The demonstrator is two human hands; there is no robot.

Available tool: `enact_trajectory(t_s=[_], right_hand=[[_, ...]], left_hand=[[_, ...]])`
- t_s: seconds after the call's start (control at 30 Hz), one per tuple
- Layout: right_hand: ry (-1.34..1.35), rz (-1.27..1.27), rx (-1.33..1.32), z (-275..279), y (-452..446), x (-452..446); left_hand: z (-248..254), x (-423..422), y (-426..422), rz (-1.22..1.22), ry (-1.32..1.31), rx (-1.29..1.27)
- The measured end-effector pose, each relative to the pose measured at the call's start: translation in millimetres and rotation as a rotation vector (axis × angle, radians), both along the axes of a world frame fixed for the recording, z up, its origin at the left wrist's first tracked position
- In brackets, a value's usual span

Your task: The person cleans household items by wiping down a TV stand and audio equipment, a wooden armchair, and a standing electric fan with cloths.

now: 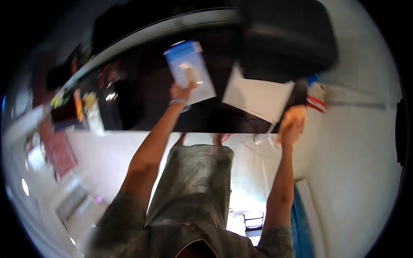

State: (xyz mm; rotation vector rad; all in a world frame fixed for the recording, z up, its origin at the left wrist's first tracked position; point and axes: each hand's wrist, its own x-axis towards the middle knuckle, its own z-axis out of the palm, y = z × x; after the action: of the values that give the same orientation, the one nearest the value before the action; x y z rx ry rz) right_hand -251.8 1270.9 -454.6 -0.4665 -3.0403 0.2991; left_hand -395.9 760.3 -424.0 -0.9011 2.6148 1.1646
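Observation:
My left hand [183,92], with a band at its wrist, is closed at the lower left edge of a flat blue-and-white box [203,85]. A small beige patch or object [190,74] shows just beyond my fingers; blur hides whether it is separate from the box. At the right end of the dark table, my right hand [292,132] is closed on a peach-orange cloth [296,115]. White paper sheets [258,95] lie on the tabletop between my hands, nearer the right one.
A black padded item [288,41] covers the back right of the dark table [146,107]. Several small items, one an orange stick-like thing [78,105], stand at the left end. White cables [263,139] hang at the front edge. A red-and-white thing [317,103] lies beyond the right end.

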Motion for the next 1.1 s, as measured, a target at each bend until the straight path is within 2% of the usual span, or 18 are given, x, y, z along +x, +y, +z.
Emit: enact_trajectory(t_s=[0.03,0.07,0.1,0.17,0.2,0.23,0.27,0.3,0.37,0.43,0.5,0.6,0.7,0.73,0.8,0.87,1.07,1.1], right_hand=[[-0.009,-0.127,-0.199,9.8,-5.1,15.1],[0.008,-0.270,-0.400,20.3,-10.4,29.6],[0.044,-0.420,-0.575,30.9,-16.0,43.4],[-0.001,-0.533,-0.712,13.6,-5.2,82.4],[-0.049,-0.563,-0.818,-2.4,2.7,106.3],[-0.109,-0.559,-1.099,-25.9,17.9,135.2],[-0.199,-0.600,-1.595,-55.3,39.0,165.4],[-0.622,-0.559,-2.320,-103.2,73.3,201.9],[-0.569,-1.042,-2.120,-74.6,17.3,207.0],[-0.645,-0.380,-1.508,-11.2,-58.3,180.6],[-0.645,-0.040,-1.276,55.4,-140.9,149.8],[-0.578,0.200,-1.164,102.0,-243.9,116.5],[-0.435,0.714,-0.766,114.6,-322.7,78.8],[-0.650,0.609,-0.862,119.7,-352.2,60.3],[-0.463,0.686,-1.094,127.3,-408.8,22.6],[-0.525,0.732,-1.016,102.4,-440.4,-19.9],[-0.268,0.818,-0.810,96.2,-574.4,-180.0],[-0.241,0.852,-0.778,77.3,-590.8,-212.3]], left_hand=[[10.0,-1.1,8.6,0.065,0.097,-0.011],[42.8,-7.9,24.5,0.024,0.077,-0.270],[72.1,-12.7,32.6,0.031,-0.004,-0.136],[52.6,-6.3,44.9,0.004,0.248,-0.438],[53.9,-7.5,47.8,0.007,0.311,-0.380],[59.1,-10.2,52.8,0.004,0.375,-0.315],[66.4,-12.1,57.9,-0.018,0.396,-0.322],[75.9,-12.6,62.3,-0.040,0.414,-0.328],[70.1,-16.3,59.1,-0.176,0.457,-0.126],[63.7,-12.7,60.6,-0.341,0.371,-0.174],[111.4,-6.5,64.4,-0.482,0.072,-0.218],[128.9,19.2,55.1,-0.492,0.137,-0.149],[143.1,65.5,35.1,-0.331,0.344,0.108],[155.4,84.6,20.7,-0.268,0.394,0.172],[178.6,130.0,-15.3,-0.183,0.447,0.206],[188.4,183.4,-62.3,-0.104,0.412,0.183],[158.5,373.0,-211.3,0.330,0.027,0.229],[149.1,411.5,-234.7,0.300,-0.014,0.129]])
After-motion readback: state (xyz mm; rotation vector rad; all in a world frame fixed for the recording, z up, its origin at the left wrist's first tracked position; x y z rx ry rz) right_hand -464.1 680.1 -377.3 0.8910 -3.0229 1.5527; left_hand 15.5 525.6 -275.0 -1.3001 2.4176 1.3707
